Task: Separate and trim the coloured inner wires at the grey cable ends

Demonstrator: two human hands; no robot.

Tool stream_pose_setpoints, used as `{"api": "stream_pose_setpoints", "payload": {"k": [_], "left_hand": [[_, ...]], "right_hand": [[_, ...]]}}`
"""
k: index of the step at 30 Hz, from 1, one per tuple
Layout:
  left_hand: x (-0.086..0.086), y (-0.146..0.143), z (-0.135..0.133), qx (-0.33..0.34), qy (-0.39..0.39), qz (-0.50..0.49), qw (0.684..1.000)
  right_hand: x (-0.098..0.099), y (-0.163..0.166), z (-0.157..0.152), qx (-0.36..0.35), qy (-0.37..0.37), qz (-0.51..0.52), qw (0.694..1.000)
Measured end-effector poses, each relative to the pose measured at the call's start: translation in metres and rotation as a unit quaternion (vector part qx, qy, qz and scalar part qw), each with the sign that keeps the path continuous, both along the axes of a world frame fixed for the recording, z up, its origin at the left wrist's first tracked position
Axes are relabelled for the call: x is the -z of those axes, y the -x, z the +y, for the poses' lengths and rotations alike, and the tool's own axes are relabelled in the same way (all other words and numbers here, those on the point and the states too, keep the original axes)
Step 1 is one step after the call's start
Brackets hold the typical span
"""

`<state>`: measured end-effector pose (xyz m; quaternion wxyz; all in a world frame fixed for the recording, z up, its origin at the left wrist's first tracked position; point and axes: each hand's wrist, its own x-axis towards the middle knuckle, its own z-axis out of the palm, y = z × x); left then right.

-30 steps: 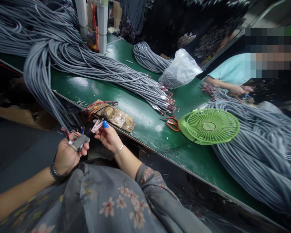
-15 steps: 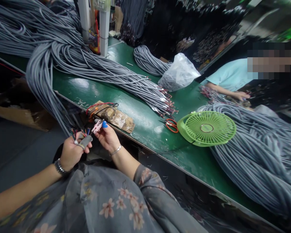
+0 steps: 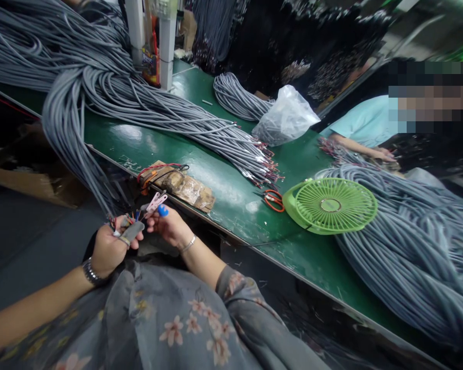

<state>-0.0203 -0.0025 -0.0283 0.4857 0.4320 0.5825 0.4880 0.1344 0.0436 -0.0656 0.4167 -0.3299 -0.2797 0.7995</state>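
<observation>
My left hand (image 3: 111, 245), with a metal watch at its wrist, is closed around the end of a grey cable (image 3: 131, 234). Thin coloured wires (image 3: 136, 215) fan out from it. Just right of them, my right hand (image 3: 173, 227) has its fingers curled at a pink clothespin (image 3: 155, 203), whose handles point up and away. A blue cover (image 3: 162, 210) sits on a fingertip of this hand. The exact contact between fingers, clothespin and wires is too small to make out. Both hands are in front of the table's near edge.
A taped wooden block (image 3: 189, 191) lies at the green table's (image 3: 224, 198) edge. Orange-handled scissors (image 3: 273, 200) and a green fan (image 3: 330, 205) stand to the right. Grey cable bundles (image 3: 158, 110) spread along the back. Beyond a plastic bag (image 3: 287, 115), another person (image 3: 364, 123) works.
My right hand has moved slightly down, and its blue-covered fingertip is now lower beside the clothespin. The clothespin's handles look farther apart. My left hand has dropped a little, still holding the cable.
</observation>
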Motion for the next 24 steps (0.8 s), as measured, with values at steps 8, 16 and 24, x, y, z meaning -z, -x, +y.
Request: {"api": "stream_pose_setpoints", "payload": {"k": [8, 16, 24], "left_hand": [[0.001, 0.008, -0.007, 0.047, -0.010, 0.060, 0.997], [0.003, 0.012, -0.001, 0.162, 0.048, 0.030, 0.985], [0.003, 0.005, -0.002, 0.023, 0.041, -0.047, 0.998]], "right_hand": [[-0.002, 0.009, -0.017, -0.004, -0.077, -0.083, 0.994], [-0.006, 0.002, -0.014, 0.000, -0.100, -0.101, 0.990], [0.003, 0.006, -0.013, 0.049, -0.040, -0.079, 0.995]]}}
